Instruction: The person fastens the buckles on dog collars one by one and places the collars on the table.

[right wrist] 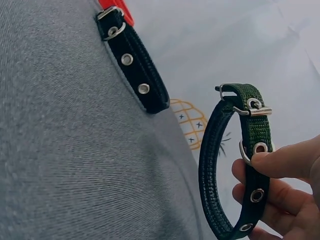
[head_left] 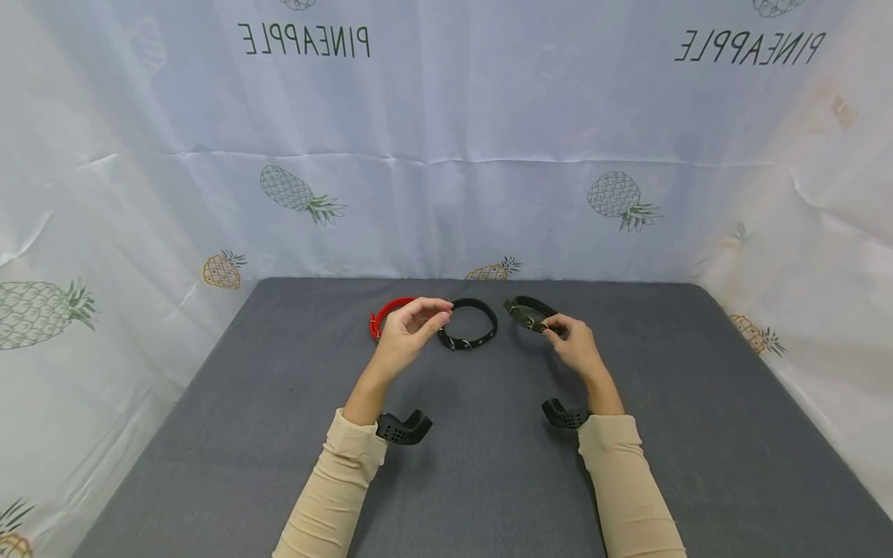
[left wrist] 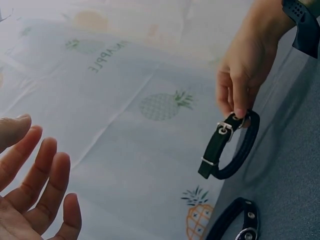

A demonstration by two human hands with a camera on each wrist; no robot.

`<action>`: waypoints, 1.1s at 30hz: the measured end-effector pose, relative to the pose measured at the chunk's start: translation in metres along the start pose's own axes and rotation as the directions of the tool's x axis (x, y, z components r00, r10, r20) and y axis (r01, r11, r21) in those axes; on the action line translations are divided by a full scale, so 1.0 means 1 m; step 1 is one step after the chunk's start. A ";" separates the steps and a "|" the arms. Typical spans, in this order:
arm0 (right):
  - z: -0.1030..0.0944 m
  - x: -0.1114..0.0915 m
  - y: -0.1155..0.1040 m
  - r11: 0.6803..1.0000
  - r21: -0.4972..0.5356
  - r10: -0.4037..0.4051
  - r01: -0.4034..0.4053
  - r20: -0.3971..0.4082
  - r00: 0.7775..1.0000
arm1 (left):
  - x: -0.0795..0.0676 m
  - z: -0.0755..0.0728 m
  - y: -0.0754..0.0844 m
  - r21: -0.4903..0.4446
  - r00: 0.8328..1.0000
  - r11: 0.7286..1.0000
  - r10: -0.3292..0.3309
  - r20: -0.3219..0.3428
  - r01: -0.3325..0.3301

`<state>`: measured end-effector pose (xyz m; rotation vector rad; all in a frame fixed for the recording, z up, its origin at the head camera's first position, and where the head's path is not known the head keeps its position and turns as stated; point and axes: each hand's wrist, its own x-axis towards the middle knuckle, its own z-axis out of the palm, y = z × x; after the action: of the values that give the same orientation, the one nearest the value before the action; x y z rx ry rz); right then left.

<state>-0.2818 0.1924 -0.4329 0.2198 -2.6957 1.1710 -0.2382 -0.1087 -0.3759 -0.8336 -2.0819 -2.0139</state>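
Note:
My right hand (head_left: 576, 347) pinches a dark green dog collar (head_left: 525, 316) between thumb and fingers, near its metal ring. Buckled into a loop, the green collar (right wrist: 257, 125) has silver eyelets and a black inner side in the right wrist view. My left hand (head_left: 408, 329) holds nothing; its fingers are apart and relaxed in the left wrist view. Behind and right of it lies a black collar (head_left: 491, 329), a closed loop with its buckle toward me. A red collar (head_left: 377, 322) lies at the left, partly hidden by my left hand.
A grey cloth-covered table (head_left: 474, 480) extends under both arms. Behind it and at its sides hangs a white curtain (head_left: 446, 217) printed with pineapples. Each wrist carries a black camera mount (head_left: 405, 428).

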 end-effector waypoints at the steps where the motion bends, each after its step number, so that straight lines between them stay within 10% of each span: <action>1: 0.001 0.000 0.001 1.000 -0.005 0.005 -0.005 0.002 1.000 | 0.000 0.000 0.000 0.005 1.000 1.000 0.001 0.001 -0.001; 33: 0.014 -0.001 0.010 0.987 -0.118 0.115 -0.109 0.040 0.993 | 0.000 -0.002 0.001 -0.013 1.000 1.000 -0.009 -0.005 0.009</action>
<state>-0.2844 0.1895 -0.4495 0.0802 -2.8392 1.0465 -0.2384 -0.1108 -0.3748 -0.8225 -2.0758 -2.0342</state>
